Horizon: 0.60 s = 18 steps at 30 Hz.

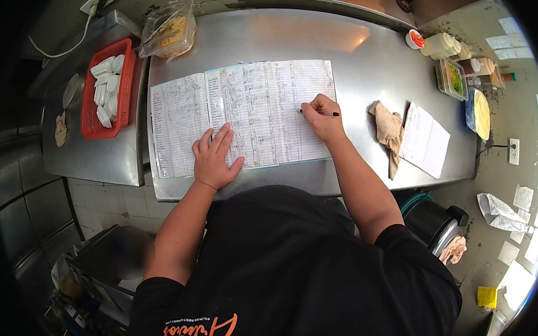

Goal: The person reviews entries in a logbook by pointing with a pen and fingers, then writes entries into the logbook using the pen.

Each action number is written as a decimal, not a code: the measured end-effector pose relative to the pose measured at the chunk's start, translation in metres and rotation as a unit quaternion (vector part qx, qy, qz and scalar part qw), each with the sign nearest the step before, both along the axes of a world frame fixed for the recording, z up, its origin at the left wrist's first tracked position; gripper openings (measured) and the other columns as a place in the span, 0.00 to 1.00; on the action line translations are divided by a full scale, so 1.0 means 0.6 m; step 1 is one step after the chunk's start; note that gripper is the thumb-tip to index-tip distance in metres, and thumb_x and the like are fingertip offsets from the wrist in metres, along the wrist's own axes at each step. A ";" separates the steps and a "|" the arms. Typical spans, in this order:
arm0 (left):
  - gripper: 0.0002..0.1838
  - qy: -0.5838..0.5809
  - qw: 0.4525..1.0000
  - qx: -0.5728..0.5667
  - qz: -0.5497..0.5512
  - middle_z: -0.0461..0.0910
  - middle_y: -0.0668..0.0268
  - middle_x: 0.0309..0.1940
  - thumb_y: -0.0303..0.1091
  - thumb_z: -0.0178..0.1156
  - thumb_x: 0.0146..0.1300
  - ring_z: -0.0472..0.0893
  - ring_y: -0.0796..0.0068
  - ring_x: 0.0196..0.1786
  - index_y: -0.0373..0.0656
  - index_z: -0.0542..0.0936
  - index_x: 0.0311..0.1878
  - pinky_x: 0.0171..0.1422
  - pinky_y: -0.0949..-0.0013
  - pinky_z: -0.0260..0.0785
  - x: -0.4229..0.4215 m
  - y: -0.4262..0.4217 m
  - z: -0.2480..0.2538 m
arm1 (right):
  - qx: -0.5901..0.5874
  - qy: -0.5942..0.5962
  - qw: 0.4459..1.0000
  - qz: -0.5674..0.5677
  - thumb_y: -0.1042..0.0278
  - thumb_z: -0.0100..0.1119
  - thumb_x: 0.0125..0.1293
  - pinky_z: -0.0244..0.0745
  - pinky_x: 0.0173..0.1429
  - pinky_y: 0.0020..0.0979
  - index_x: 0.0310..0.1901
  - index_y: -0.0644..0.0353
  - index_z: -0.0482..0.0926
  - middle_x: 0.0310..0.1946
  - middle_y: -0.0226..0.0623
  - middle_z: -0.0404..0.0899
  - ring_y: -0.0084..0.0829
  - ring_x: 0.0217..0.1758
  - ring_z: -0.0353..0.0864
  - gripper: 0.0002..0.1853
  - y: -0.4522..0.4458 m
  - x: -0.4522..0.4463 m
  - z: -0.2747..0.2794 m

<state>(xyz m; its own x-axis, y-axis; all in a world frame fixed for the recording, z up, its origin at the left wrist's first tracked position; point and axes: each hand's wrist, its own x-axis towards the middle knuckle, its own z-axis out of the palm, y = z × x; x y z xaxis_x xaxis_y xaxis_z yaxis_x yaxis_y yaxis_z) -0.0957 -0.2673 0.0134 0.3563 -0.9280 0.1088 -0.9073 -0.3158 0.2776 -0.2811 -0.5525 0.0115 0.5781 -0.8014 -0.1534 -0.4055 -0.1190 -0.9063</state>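
Observation:
An open ledger [252, 117] with ruled pages full of handwriting lies on the steel table. My left hand [216, 159] rests flat on its lower left part, fingers spread. Near the right side of the ledger, my right hand [324, 119] is closed around a dark pen [326, 112], whose tip end is over the ruled columns. To the right of my right forearm are a crumpled brown cloth [388, 130] and a smaller notebook [425, 140] lying open on the table.
A red basket [87, 125] of white containers stands on the left counter. A clear box [173, 31] of food sits at the back left. Squeeze bottles [441, 45], a green-filled container [454, 79] and a yellow-topped tub [480, 114] line the right edge.

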 end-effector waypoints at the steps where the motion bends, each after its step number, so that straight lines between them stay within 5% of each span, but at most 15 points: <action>1: 0.41 -0.001 1.000 0.001 0.000 0.70 0.64 0.80 0.53 0.70 0.59 0.66 0.48 0.76 0.43 0.77 0.73 0.78 0.45 0.54 0.000 0.000 0.000 | 0.000 0.000 1.000 -0.001 0.62 0.72 0.65 0.74 0.34 0.33 0.27 0.63 0.78 0.22 0.35 0.81 0.26 0.26 0.76 0.16 0.000 0.000 -0.001; 18: 0.39 0.008 1.000 -0.001 0.006 0.71 0.65 0.80 0.52 0.70 0.60 0.65 0.48 0.77 0.44 0.77 0.73 0.79 0.43 0.53 0.001 0.003 -0.002 | -0.008 -0.005 1.000 0.004 0.63 0.72 0.66 0.75 0.35 0.32 0.28 0.63 0.78 0.23 0.34 0.82 0.24 0.28 0.77 0.15 0.000 0.000 -0.007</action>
<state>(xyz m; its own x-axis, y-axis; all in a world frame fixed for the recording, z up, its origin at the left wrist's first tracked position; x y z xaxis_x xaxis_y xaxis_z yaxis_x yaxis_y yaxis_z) -0.0953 -0.2657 0.0121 0.3695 -0.9232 0.1058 -0.8990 -0.3263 0.2922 -0.2814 -0.5523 0.0075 0.5861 -0.7989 -0.1348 -0.3956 -0.1370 -0.9082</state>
